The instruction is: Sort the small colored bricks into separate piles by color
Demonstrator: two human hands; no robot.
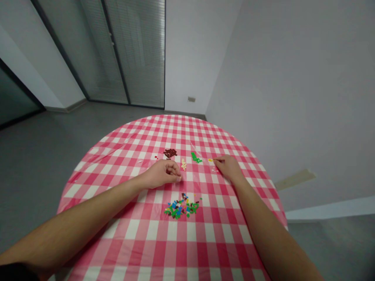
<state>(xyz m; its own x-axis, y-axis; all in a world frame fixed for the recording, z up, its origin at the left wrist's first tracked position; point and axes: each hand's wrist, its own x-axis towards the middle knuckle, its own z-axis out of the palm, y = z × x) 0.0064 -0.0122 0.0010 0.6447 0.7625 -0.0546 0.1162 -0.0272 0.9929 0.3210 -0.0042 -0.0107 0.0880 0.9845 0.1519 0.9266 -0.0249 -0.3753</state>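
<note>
While the left hand point(163, 174) rests on the pink-and-white gingham tablecloth point(175, 249) with its fingertips point(177, 178) drawn together, too closed to show whether a piece sits between them, the right hand point(229, 167) lies well apart from it, its fingers stretched toward a tiny yellow brick point(210, 160); their tips are just beside that brick, and no clamp on it can be made out. Nearest the body, just short of the left hand, sits a mixed pile of small plastic bricks point(182, 207) in blue, green, yellow, red and darker colours; the work in hand shows in how the pieces lie, with this jumble on the near side of the grip and separate clusters beyond it. Just past the left fingertips is a pale cream cluster point(183, 164); a green cluster point(195, 157) lies between the two hands, further out; a dark brown cluster point(170, 153) lies beyond the left hand, with a few red bits point(156, 157) off to its left. A piece this small calls for a fine fingertip pinch, not a whole-hand grab; past the table, well beyond the grip, lie a grey floor point(43, 156) and a glass door with slatted blinds point(140, 50).
</note>
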